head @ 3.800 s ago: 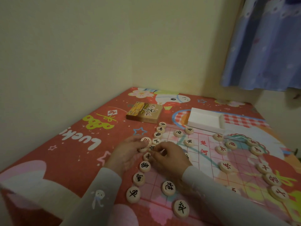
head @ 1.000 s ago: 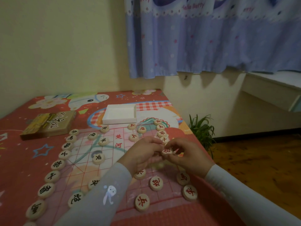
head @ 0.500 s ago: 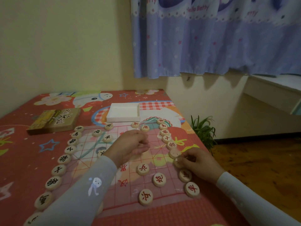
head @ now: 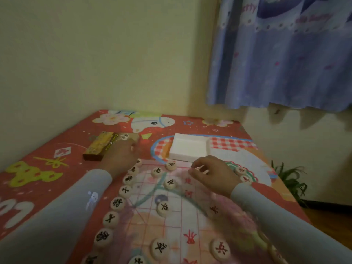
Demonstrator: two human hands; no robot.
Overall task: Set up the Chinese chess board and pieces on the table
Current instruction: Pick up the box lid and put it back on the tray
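The thin chess board (head: 144, 221) with its red grid lies on the red cartoon tablecloth (head: 38, 168). Round wooden pieces with black characters (head: 116, 203) line its left edge, and others stand inside the grid (head: 164, 207). Pieces with red characters (head: 221, 249) sit on the right side. My left hand (head: 122, 157) reaches to the board's far left corner with fingers stretched out beside the corner piece (head: 138, 162). Over the far edge, my right hand (head: 211, 172) has curled fingers that pinch a pale piece (head: 198, 169). The picture is blurred by motion.
A brown and yellow chess box (head: 102, 147) lies just beyond my left hand. A white tray (head: 187, 147) stands past the board's far edge. The table's right edge drops to a wooden floor with a green plant (head: 289, 180). A blue curtain (head: 285, 54) hangs behind.
My view swung left. My left hand moved from the board's middle to its far left corner. My right hand left the red pieces at the right edge and went to the far edge.
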